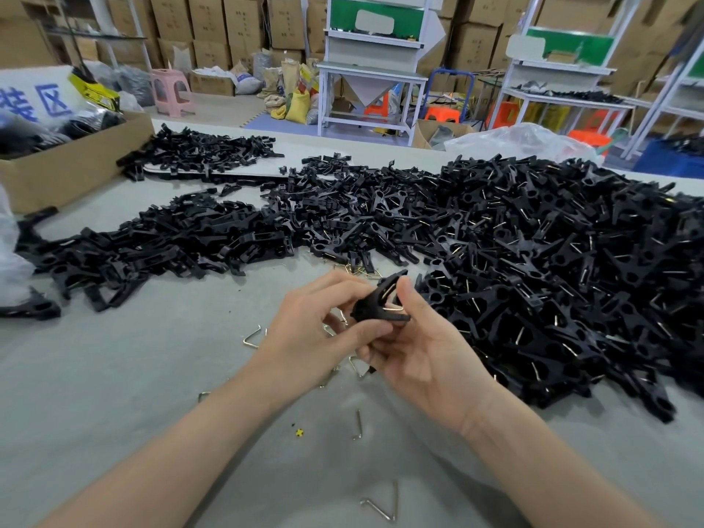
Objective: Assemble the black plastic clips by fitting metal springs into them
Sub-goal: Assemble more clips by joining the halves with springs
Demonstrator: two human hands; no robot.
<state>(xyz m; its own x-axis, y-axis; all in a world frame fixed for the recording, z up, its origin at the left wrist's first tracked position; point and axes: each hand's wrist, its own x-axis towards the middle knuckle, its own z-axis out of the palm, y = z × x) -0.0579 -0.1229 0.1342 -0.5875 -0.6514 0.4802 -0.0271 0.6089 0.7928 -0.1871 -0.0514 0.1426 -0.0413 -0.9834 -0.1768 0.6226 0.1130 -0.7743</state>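
Step in hand: seating a spring in one clip. We see the clip held up off the desk, between both hands, just in front of the near edge of the big pile.

The left hand has its fingers curled and pinching the clip's left end. The right hand grips from the right, thumb pressed on the upper arm, other fingers curled under.

The spring shows as a bright bent wire between the clip's two arms. It looks partly in; we can't tell if it has fully seated.

Next move, our guess: push the wire ends home until they lock, then drop the clip on the finished pile to the right, where wire glints in many pieces. Then take bare parts from the unsprung pile to the left and one of the loose springs from the desk. That calls for firm thumb pressure and a steady counter-grip.

Writing: the white sign far left carries large blue characters. We read "装区", with the left side cut off. The yellow pack beside it has black print, unreadable. Print on the stacked cartons at the back is too small to read.
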